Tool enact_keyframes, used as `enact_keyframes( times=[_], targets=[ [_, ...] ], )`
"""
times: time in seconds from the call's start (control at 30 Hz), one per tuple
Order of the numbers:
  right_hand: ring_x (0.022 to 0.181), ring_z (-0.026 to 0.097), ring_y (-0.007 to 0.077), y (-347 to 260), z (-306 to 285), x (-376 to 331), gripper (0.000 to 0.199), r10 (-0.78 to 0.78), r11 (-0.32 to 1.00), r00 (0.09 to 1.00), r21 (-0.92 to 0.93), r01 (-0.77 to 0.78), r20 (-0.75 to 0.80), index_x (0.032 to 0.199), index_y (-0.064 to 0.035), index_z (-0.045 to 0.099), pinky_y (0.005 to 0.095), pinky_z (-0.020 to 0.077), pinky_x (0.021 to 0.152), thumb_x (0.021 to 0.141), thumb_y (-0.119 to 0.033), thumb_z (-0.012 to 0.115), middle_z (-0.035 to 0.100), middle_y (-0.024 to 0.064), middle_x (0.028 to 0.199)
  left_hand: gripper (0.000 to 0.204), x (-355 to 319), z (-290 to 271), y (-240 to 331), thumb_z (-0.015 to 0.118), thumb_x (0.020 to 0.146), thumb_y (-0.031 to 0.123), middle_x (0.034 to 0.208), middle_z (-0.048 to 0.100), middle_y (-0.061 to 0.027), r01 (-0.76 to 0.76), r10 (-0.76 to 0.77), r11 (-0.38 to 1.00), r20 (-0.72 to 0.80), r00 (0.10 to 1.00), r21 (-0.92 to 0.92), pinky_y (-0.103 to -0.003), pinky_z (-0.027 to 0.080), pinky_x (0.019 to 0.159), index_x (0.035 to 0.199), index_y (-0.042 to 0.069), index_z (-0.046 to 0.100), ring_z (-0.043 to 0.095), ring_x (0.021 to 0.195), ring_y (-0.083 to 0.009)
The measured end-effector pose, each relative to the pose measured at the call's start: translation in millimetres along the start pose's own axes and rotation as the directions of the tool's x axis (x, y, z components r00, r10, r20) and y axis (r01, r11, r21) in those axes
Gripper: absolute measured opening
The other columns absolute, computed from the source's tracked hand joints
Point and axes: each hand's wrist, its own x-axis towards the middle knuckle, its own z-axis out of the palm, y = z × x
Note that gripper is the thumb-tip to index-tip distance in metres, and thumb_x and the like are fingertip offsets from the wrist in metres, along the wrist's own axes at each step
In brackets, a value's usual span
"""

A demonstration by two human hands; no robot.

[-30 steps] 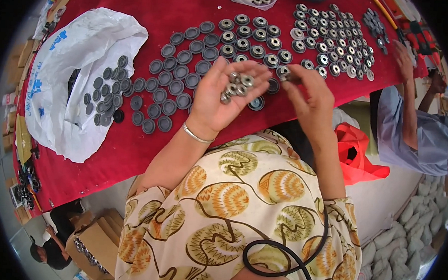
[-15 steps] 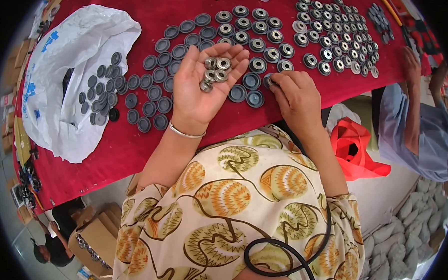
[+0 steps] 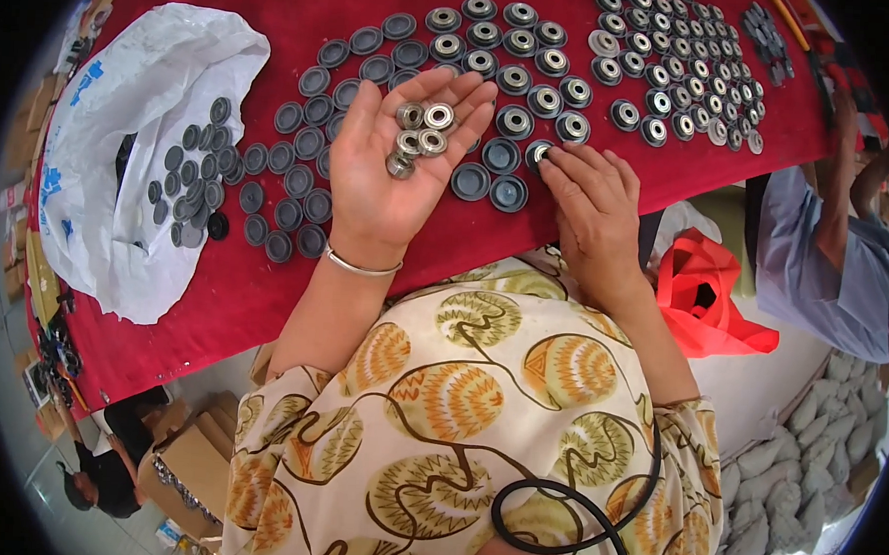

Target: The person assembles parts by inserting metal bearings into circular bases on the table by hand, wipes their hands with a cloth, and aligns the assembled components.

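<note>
My left hand (image 3: 385, 171) is held palm up with its fingers stretched out, and several shiny steel ball bearings (image 3: 408, 142) lie in the palm. A silver bangle circles that wrist. My right hand (image 3: 601, 215) has its fingers bent together, their tips on the edge of a round grey cap with a bearing (image 3: 539, 156) in it; the thumb is hidden. Left of those fingertips sit hollow grey caps (image 3: 509, 193) without bearings. Beyond them, rows of grey caps with bearings (image 3: 546, 101) cover the cloth. More bare caps (image 3: 318, 206) lie left of my left hand.
A red cloth (image 3: 235, 313) covers the table. At the left, a white plastic bag (image 3: 152, 285) has loose grey caps on it. A red bag (image 3: 701, 299) is beside the near right edge. Another person's arm (image 3: 838, 186) reaches in at the right.
My right fingers have drawn back slightly, so the bearing in the cap beneath them now shows. The left hand has shifted a little left, still carrying its bearings. The whole view has shifted slightly.
</note>
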Motion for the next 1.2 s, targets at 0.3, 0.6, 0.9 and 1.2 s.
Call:
enact_keyframes(
  times=[0.3,0.6,0.9,1.2],
  targets=[
    [0.118,0.055,0.0263,3,6,-14,0.043,0.036,0.997,0.999,0.073,-0.038,0.022,0.119,-0.0071,0.062,0.0450,0.0374,0.102,0.077,0.003,0.058,0.061,0.0082,0.124,0.055,1,-3,-8,0.033,0.102,0.039,0.123,0.052,-0.0302,0.036,-0.036,0.999,0.013,0.999,0.010,-0.052,0.039,0.108,0.117,-0.011,0.051,0.047,0.123,-0.0439],
    [0.114,0.058,0.0309,0,-4,-22,0.044,0.116,0.973,0.979,0.218,-0.077,-0.170,0.116,-0.0041,0.062,0.0417,0.0430,0.096,0.074,0.010,0.058,0.062,0.0135,0.120,0.055,-5,-1,-9,0.034,0.102,0.038,0.123,0.052,-0.0303,0.020,-0.022,0.999,0.045,0.999,0.043,-0.052,0.040,0.107,0.118,-0.011,0.051,0.048,0.122,-0.0438],
    [0.123,0.053,0.0283,-9,-1,-19,0.039,0.012,1.000,1.000,0.011,-0.013,0.014,0.120,-0.0043,0.060,0.0465,0.0348,0.106,0.081,-0.002,0.061,0.059,0.0115,0.128,0.056,-7,2,-17,0.033,0.102,0.039,0.124,0.053,-0.0292,0.055,-0.058,0.996,0.036,0.998,0.073,-0.051,0.039,0.107,0.120,-0.011,0.050,0.048,0.123,-0.0424],
    [0.111,0.058,0.0306,-3,-2,-6,0.037,-0.104,0.986,0.994,-0.126,0.106,0.025,0.118,-0.0007,0.058,0.0448,0.0380,0.104,0.082,-0.010,0.056,0.060,0.0151,0.120,0.059,-4,-3,-22,0.035,0.101,0.043,0.126,0.051,-0.0300,0.131,-0.133,0.990,0.042,0.990,0.051,-0.053,0.036,0.109,0.122,-0.011,0.048,0.046,0.125,-0.0437]
  ],
)
